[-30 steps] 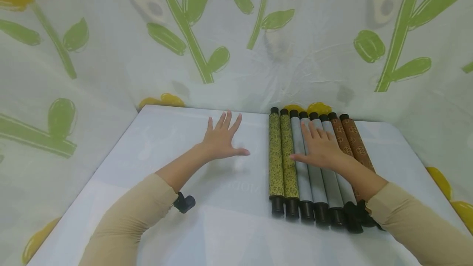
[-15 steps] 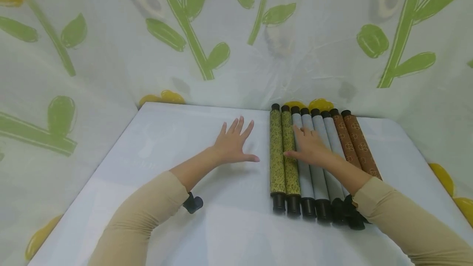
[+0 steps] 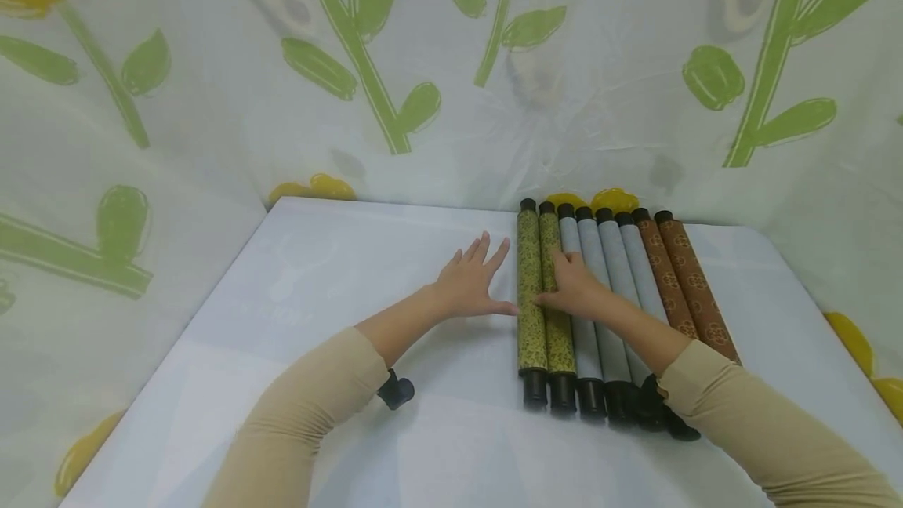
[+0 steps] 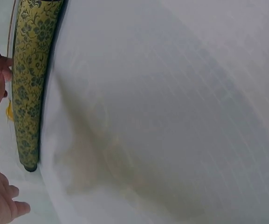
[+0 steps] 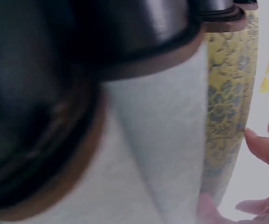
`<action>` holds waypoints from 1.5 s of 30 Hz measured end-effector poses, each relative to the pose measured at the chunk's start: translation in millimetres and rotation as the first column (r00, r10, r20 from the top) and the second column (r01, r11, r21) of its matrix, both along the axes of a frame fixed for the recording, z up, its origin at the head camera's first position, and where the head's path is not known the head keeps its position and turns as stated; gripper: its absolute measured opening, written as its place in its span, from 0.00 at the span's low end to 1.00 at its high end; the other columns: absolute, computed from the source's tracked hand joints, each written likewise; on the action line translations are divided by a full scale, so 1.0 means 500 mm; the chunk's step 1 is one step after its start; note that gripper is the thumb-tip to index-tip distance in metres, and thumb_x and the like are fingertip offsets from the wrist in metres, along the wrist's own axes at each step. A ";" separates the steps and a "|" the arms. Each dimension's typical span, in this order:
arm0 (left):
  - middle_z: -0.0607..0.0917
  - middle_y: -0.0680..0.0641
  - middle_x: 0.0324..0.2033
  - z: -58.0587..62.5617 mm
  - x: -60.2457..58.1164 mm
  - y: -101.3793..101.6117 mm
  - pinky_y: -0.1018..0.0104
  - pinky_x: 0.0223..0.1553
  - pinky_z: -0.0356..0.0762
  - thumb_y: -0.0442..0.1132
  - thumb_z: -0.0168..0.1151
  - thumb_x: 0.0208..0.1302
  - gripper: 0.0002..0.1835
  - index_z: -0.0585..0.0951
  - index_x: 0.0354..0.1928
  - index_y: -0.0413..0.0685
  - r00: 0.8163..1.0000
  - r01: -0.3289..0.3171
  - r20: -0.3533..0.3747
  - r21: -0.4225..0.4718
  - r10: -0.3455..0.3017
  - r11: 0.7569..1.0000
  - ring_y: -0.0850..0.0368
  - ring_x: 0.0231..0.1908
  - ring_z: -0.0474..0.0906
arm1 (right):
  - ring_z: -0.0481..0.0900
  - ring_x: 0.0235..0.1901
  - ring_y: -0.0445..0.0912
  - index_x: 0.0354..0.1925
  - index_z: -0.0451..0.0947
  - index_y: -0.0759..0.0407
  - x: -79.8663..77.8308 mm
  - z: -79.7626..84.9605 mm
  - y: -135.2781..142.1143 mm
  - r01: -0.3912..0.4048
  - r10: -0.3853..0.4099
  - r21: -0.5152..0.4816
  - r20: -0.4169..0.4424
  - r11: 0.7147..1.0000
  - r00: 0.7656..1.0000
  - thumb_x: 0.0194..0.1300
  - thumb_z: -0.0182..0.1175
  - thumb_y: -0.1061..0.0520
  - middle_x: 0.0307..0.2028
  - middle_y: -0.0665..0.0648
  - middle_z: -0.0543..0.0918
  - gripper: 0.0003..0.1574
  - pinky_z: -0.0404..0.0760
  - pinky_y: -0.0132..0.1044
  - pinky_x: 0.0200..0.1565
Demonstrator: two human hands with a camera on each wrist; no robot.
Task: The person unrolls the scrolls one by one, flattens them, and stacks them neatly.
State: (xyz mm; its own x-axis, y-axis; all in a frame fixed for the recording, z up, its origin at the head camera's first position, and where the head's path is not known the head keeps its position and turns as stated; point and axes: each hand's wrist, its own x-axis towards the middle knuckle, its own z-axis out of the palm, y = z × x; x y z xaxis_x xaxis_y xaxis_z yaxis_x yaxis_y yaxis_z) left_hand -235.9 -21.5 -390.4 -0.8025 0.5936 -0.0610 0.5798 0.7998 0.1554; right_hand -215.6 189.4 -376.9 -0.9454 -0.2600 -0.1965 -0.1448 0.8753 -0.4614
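Rolled scrolls with black end knobs lie side by side on the table's right half. Two are yellow-green patterned: the leftmost scroll [image 3: 531, 343] and the second scroll [image 3: 560, 347] beside it. My left hand [image 3: 466, 288] is spread, its thumb tip close to the leftmost scroll's left side. Over the yellow-green pair is my right hand [image 3: 577, 288], thumb extended left and fingers bent downward; firm contact cannot be made out. The right wrist view shows a yellow-green scroll [image 5: 227, 93] with a thumb [image 5: 265, 147] at its edge. Another yellow-green scroll [image 4: 31, 79] appears in the left wrist view.
Right of the yellow-green pair lie several pale grey scrolls [image 3: 610, 257] and two brown patterned scrolls [image 3: 694, 281]. They rest on a white table [image 3: 339, 257]. A white curtain [image 3: 600, 124] with flower prints hangs around the table's back and sides.
My left hand has moved right towards the leftmost scroll. My right hand has moved left from the grey scrolls onto the yellow-green ones, its fingers bending down. The scrolls keep their order.
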 end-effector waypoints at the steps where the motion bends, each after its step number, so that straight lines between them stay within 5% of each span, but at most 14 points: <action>1: 0.43 0.34 0.72 -0.002 -0.001 0.005 0.47 0.67 0.53 0.75 0.53 0.51 0.59 0.39 0.75 0.54 1.000 -0.001 0.019 0.020 0.000 1.000 0.42 0.72 0.44 | 0.57 0.62 0.74 0.70 0.37 0.76 0.001 0.001 -0.001 0.004 -0.004 -0.001 0.013 1.000 1.000 0.59 0.65 0.48 0.64 0.84 0.47 0.62 0.66 0.63 0.57; 7: 0.46 0.36 0.72 -0.017 -0.002 0.029 0.49 0.62 0.64 0.70 0.60 0.52 0.57 0.41 0.75 0.57 0.986 -0.022 0.165 0.167 -0.005 0.986 0.40 0.70 0.50 | 0.54 0.63 0.74 0.70 0.36 0.76 0.006 0.011 -0.008 0.032 -0.031 -0.016 0.077 0.999 0.997 0.57 0.66 0.48 0.64 0.85 0.48 0.64 0.65 0.64 0.57; 12: 0.67 0.37 0.65 -0.029 0.002 0.050 0.56 0.57 0.71 0.68 0.62 0.52 0.54 0.51 0.74 0.50 0.987 0.014 0.151 0.234 -0.050 0.972 0.45 0.61 0.68 | 0.53 0.64 0.73 0.69 0.38 0.77 0.003 0.013 -0.006 0.006 -0.003 -0.041 0.079 0.999 0.997 0.58 0.66 0.50 0.65 0.84 0.50 0.61 0.65 0.64 0.58; 16: 0.73 0.39 0.56 -0.039 0.003 0.064 0.66 0.44 0.76 0.67 0.63 0.51 0.55 0.52 0.73 0.47 0.984 0.015 0.168 0.258 -0.061 0.966 0.53 0.47 0.76 | 0.57 0.64 0.71 0.68 0.41 0.79 0.000 0.017 -0.007 -0.045 0.049 -0.057 0.070 0.997 0.996 0.59 0.65 0.52 0.65 0.82 0.54 0.58 0.66 0.61 0.58; 20: 0.70 0.37 0.54 -0.047 0.004 0.074 0.68 0.37 0.75 0.65 0.66 0.50 0.55 0.51 0.74 0.47 0.972 -0.041 0.231 0.319 -0.036 0.947 0.54 0.42 0.74 | 0.58 0.64 0.70 0.69 0.40 0.78 -0.004 0.021 -0.012 -0.035 0.051 -0.119 0.129 0.992 0.990 0.59 0.64 0.56 0.66 0.80 0.53 0.56 0.66 0.60 0.59; 26: 0.60 0.34 0.61 -0.060 0.003 0.084 0.59 0.51 0.72 0.59 0.70 0.50 0.50 0.57 0.72 0.53 0.932 -0.158 0.362 0.411 -0.002 0.898 0.48 0.57 0.66 | 0.54 0.66 0.68 0.70 0.38 0.74 -0.013 0.022 -0.016 0.054 -0.008 -0.191 0.235 0.980 0.972 0.59 0.63 0.58 0.69 0.77 0.48 0.56 0.64 0.60 0.60; 33: 0.62 0.33 0.59 -0.062 0.001 0.096 0.58 0.49 0.72 0.57 0.72 0.48 0.48 0.60 0.70 0.57 0.894 -0.227 0.447 0.416 0.020 0.880 0.48 0.57 0.64 | 0.53 0.67 0.68 0.70 0.43 0.73 -0.022 0.022 -0.018 0.116 -0.066 -0.195 0.244 0.974 0.968 0.59 0.64 0.59 0.69 0.75 0.50 0.54 0.61 0.61 0.62; 45: 0.63 0.32 0.62 -0.052 0.001 0.094 0.52 0.54 0.71 0.49 0.76 0.46 0.48 0.63 0.69 0.52 0.874 -0.291 0.485 0.462 0.036 0.838 0.44 0.59 0.61 | 0.51 0.68 0.66 0.70 0.50 0.70 -0.040 0.006 -0.020 0.118 -0.057 -0.217 0.268 0.969 0.962 0.52 0.69 0.60 0.69 0.73 0.51 0.55 0.58 0.61 0.63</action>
State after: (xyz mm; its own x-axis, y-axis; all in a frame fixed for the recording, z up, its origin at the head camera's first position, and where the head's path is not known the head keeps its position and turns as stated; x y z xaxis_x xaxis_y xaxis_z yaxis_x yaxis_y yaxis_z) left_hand -235.4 25.7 -416.5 -0.8502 0.5013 -0.1608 0.2128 0.6066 0.7660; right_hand -235.9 179.2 -373.9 -0.8912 -0.2451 -0.3818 0.0783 0.7458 -0.6615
